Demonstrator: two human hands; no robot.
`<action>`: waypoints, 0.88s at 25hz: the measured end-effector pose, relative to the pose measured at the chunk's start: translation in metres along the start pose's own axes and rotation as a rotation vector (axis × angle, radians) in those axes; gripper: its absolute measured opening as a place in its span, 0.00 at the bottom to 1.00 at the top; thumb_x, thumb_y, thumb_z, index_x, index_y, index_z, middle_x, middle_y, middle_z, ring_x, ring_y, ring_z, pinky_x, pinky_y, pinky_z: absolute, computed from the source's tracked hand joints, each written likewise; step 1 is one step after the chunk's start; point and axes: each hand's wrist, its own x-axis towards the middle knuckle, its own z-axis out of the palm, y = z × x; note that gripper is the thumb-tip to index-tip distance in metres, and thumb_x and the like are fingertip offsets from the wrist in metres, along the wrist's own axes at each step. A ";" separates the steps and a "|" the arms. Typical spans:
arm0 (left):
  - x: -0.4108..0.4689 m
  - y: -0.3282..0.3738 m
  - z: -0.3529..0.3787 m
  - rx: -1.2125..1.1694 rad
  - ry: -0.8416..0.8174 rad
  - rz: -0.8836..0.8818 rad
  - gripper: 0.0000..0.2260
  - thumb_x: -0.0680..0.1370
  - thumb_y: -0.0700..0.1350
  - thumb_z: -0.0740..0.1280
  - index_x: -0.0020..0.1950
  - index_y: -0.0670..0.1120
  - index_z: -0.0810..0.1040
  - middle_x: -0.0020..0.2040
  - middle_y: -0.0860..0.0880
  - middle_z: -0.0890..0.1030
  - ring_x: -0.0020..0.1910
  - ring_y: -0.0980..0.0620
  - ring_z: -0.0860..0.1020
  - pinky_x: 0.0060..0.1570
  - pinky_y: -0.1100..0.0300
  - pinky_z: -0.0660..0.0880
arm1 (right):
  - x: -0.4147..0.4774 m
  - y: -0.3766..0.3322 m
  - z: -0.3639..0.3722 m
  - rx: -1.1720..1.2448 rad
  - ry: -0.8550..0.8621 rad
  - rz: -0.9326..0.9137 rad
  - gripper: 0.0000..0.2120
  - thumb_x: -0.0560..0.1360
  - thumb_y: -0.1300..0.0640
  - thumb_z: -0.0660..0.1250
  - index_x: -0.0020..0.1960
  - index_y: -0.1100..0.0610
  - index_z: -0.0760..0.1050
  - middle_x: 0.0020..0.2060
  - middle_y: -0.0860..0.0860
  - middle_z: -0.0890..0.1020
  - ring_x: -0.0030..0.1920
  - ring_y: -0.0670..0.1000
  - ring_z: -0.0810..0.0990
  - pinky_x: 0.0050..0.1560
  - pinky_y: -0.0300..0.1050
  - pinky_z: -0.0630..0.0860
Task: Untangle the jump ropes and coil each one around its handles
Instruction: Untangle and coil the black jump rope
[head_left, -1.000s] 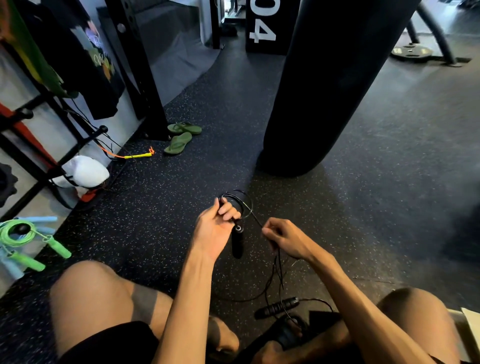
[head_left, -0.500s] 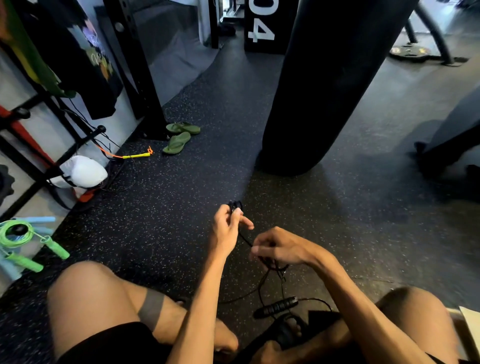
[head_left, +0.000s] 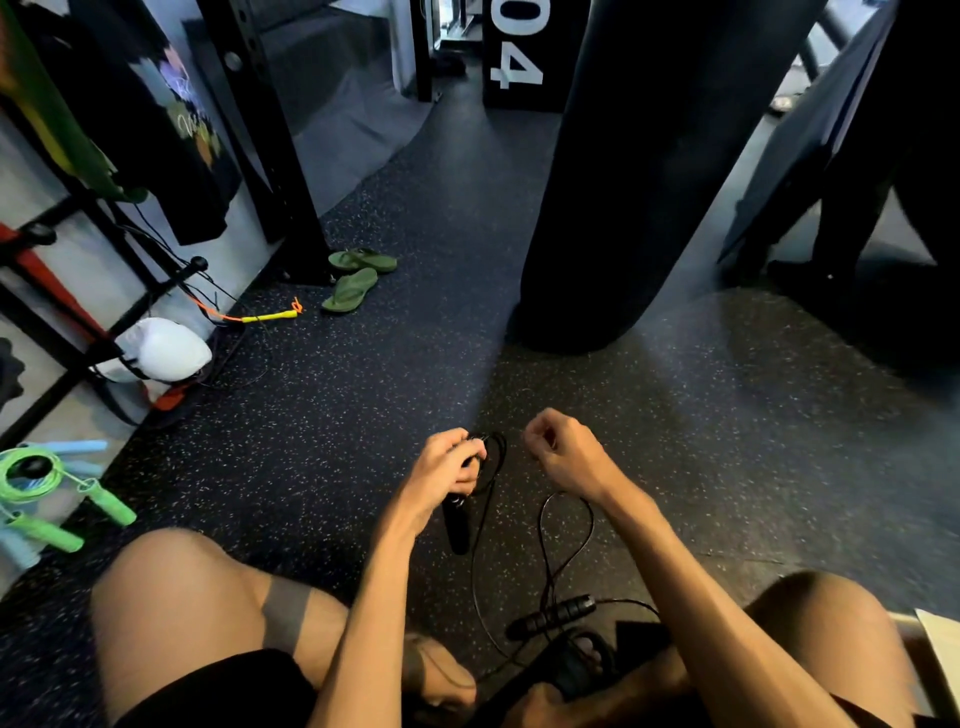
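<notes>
I sit on the speckled floor with a thin black jump rope in front of me. My left hand (head_left: 445, 470) grips one black handle (head_left: 457, 525), which hangs down below my fist, with small rope loops (head_left: 493, 457) at its top. My right hand (head_left: 563, 452) is raised beside it, fingers curled on the thin black cord. A slack loop of that cord (head_left: 566, 525) drops to the floor. The second black handle (head_left: 553, 616) lies on the floor between my legs. A green jump rope (head_left: 47, 488) lies coiled at the far left.
A black punching bag (head_left: 639, 176) hangs ahead. Green flip-flops (head_left: 356, 278) and a yellow-orange rope handle (head_left: 267, 315) lie to the left by a rack post (head_left: 265, 145). A white bag (head_left: 161, 351) rests under the rack. A person's dark legs (head_left: 857, 208) stand at the right.
My right hand has risen from low over the cord to beside my left hand, lifting the cord. My left hand still holds the handle. A person has stepped in at the right.
</notes>
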 end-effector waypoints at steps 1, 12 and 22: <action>-0.002 0.003 -0.002 -0.041 -0.019 0.008 0.10 0.81 0.37 0.60 0.39 0.42 0.70 0.27 0.52 0.65 0.24 0.59 0.60 0.23 0.67 0.55 | 0.002 0.005 0.006 0.001 0.014 -0.011 0.07 0.78 0.61 0.65 0.55 0.53 0.74 0.45 0.48 0.80 0.42 0.47 0.79 0.47 0.46 0.77; 0.003 0.004 -0.014 -0.629 0.130 0.183 0.09 0.83 0.39 0.56 0.45 0.42 0.70 0.32 0.48 0.69 0.30 0.53 0.66 0.43 0.58 0.66 | -0.013 0.004 0.057 0.323 -0.310 0.102 0.02 0.81 0.59 0.62 0.50 0.57 0.71 0.35 0.50 0.78 0.34 0.45 0.76 0.37 0.41 0.74; 0.018 -0.032 -0.007 0.442 0.262 0.277 0.06 0.82 0.45 0.60 0.48 0.45 0.69 0.35 0.49 0.85 0.40 0.52 0.83 0.48 0.52 0.78 | -0.029 -0.024 0.005 0.026 -0.394 -0.131 0.06 0.79 0.55 0.66 0.50 0.55 0.80 0.34 0.46 0.76 0.32 0.40 0.70 0.33 0.33 0.66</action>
